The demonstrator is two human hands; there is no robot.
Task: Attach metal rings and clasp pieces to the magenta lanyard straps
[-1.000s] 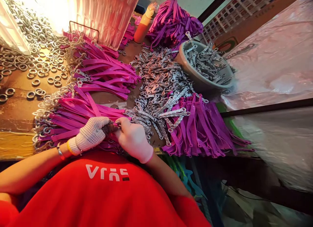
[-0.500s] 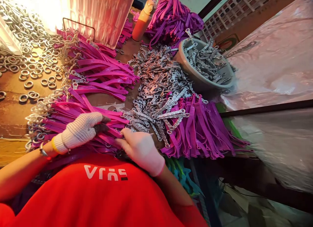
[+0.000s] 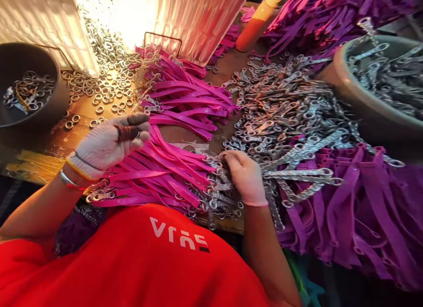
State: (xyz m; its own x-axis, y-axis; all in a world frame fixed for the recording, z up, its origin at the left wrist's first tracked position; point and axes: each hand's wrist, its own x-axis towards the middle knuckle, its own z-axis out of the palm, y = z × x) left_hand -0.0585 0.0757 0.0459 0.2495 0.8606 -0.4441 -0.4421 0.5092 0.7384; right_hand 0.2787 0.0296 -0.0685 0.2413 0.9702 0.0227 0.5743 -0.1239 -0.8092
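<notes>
My left hand [image 3: 112, 146], in a white knit glove with dark coverings on two fingers, is raised over the left end of a pile of magenta straps [image 3: 158, 170]. Its fingers are bent but apart, and I make out nothing held in them. At the straps' right ends, my right hand [image 3: 246, 175], also in a white glove, is closed with its fingertips down among silver braided links [image 3: 220, 197]. The hand hides what those fingertips grip. Several straps carry metal rings and links at their ends.
A large heap of silver links [image 3: 284, 104] lies right of the straps, beside a grey tub [image 3: 340, 64] of more links. Purple straps [image 3: 350, 201] hang at the right edge. Loose metal rings [image 3: 112, 86] and a dark bowl [image 3: 62, 91] are at left. An orange bottle [image 3: 251, 31] stands behind.
My view has swung left, bringing in the dark bowl. My left hand has lifted off the straps and moved left. My right hand has shifted from a strap's end to the silver links.
</notes>
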